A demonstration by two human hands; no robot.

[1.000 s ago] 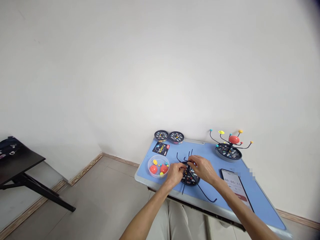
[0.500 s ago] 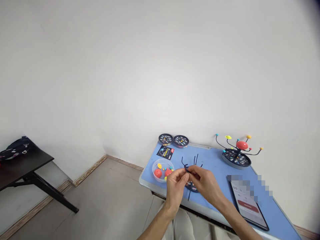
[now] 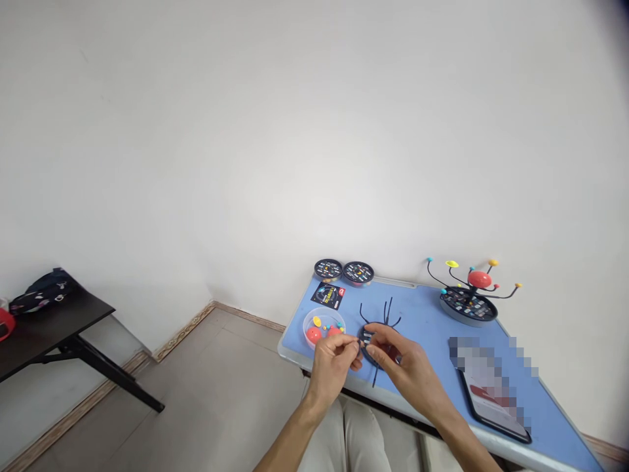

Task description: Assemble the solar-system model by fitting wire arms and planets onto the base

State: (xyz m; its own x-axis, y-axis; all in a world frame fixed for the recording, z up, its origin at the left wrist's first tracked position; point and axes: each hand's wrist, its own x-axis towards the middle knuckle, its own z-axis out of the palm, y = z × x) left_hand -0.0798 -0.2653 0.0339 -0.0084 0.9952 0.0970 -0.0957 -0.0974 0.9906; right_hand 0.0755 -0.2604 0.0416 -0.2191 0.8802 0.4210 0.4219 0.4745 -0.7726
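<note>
My left hand (image 3: pixel 334 364) is closed in a pinch beside the plastic tub. A small dark bit shows at its fingertips, too small to name. Just to its right is my right hand (image 3: pixel 405 360), thumb and forefinger apart with a gap between them and nothing visible inside. Beneath that hand lies a round black base (image 3: pixel 365 334) with printed labels, mostly covered by the fingers. Several thin black curved rods (image 3: pixel 387 311) stick out behind the base, and another black rod (image 3: pixel 375 376) points toward the table's front edge.
A clear tub (image 3: pixel 304 328) holds red, yellow and blue balls. Behind it lie a printed card (image 3: pixel 327 295) and two round labelled trays (image 3: pixel 358 273). An assembled planet model (image 3: pixel 479 280) stands back right, a phone (image 3: pixel 491 400) in front of it. A dark table (image 3: pixel 73 314) stands left.
My hands were pinched together on a dark piece above the base. They have separated and come lower, the right thumb and forefinger now spread. The camera view has shifted slightly.
</note>
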